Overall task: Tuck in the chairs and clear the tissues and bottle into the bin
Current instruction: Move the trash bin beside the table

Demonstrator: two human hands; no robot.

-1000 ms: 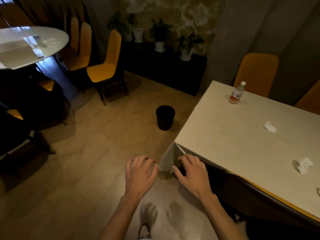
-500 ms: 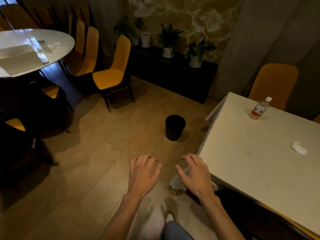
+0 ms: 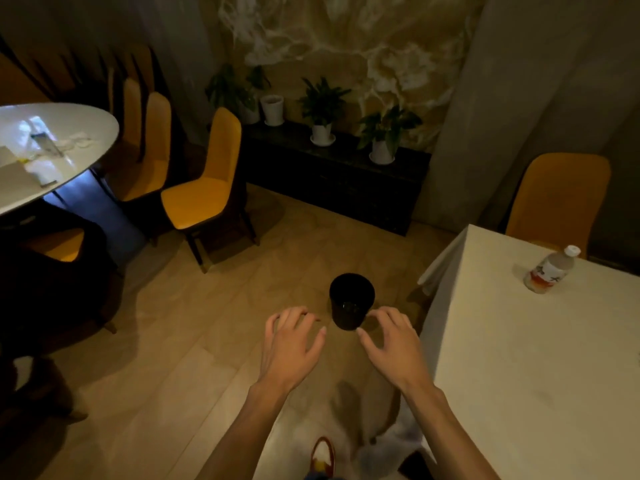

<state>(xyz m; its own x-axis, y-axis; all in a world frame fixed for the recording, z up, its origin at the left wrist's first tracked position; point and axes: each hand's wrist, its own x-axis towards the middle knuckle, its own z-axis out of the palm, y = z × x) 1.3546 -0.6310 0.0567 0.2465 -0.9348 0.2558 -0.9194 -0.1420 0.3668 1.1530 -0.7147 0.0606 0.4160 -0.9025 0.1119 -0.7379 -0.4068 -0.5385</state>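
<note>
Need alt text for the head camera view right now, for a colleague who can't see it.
Both hands, left hand and right hand, hover open and empty above the floor near a black bin. A plastic bottle stands on the white table at right; a yellow chair sits behind it.

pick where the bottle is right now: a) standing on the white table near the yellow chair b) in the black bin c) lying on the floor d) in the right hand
A: the bottle stands upright on the white table, just in front of the yellow chair; both hands are empty.
</note>
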